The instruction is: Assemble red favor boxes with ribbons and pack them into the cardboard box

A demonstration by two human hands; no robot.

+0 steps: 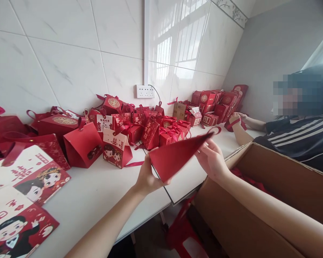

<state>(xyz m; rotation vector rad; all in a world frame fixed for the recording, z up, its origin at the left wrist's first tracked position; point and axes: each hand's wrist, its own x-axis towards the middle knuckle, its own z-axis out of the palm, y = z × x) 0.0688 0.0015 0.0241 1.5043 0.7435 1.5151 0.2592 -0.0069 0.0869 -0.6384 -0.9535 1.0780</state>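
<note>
Between my two hands a red gift box (pixel 174 157) is held tilted on its side above the table's front edge, its narrow end pointing right. My left hand (pixel 150 173) grips the wide bottom end, thumb and fingers on either side. At the narrow top, the fingers of my right hand (pixel 211 157) pinch the edge near a small red ribbon loop (pixel 218 130). Just beyond stands a white-and-red gift box (pixel 115 148) with cartoon faces, beside a plain red gift box (pixel 82 145).
Many red gift boxes (pixel 150 132) crowd the white table (pixel 97 190) along the wall. A large open cardboard box (pixel 231 215) stands at right, above a red stool (pixel 185 236). Another person's hands (pixel 238 118) hold red ribbon. A power strip (pixel 144 91) is on the wall.
</note>
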